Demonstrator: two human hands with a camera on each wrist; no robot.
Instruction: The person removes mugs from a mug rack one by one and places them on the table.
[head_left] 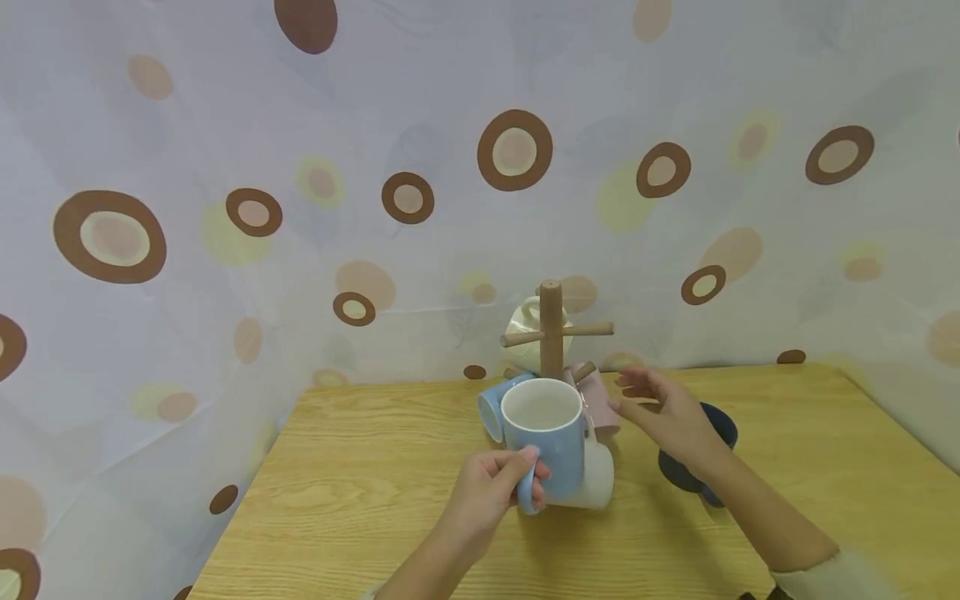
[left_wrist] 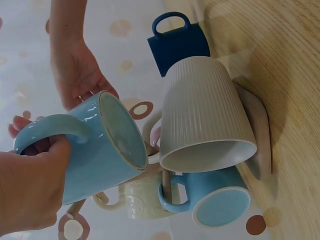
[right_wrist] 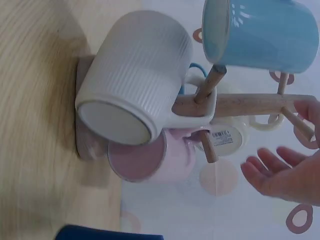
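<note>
By its handle, my left hand (head_left: 487, 492) grips a light blue mug (head_left: 551, 450) with a white inside, held upright in front of the wooden mug tree (head_left: 551, 321). My right hand (head_left: 671, 417) has its fingers apart and holds nothing, just right of the tree. On the tree's pegs hang a ribbed white mug (right_wrist: 137, 70), a pink mug (right_wrist: 150, 157), a cream mug (left_wrist: 147, 197) and a second light blue mug (left_wrist: 215, 197). The held mug partly hides the white one in the head view.
A dark blue mug (left_wrist: 180, 47) stands on the wooden table (head_left: 360, 500), partly behind my right forearm in the head view. Upper pegs (head_left: 592, 329) of the tree stick out sideways. A spotted cloth (head_left: 420, 267) hangs behind the table.
</note>
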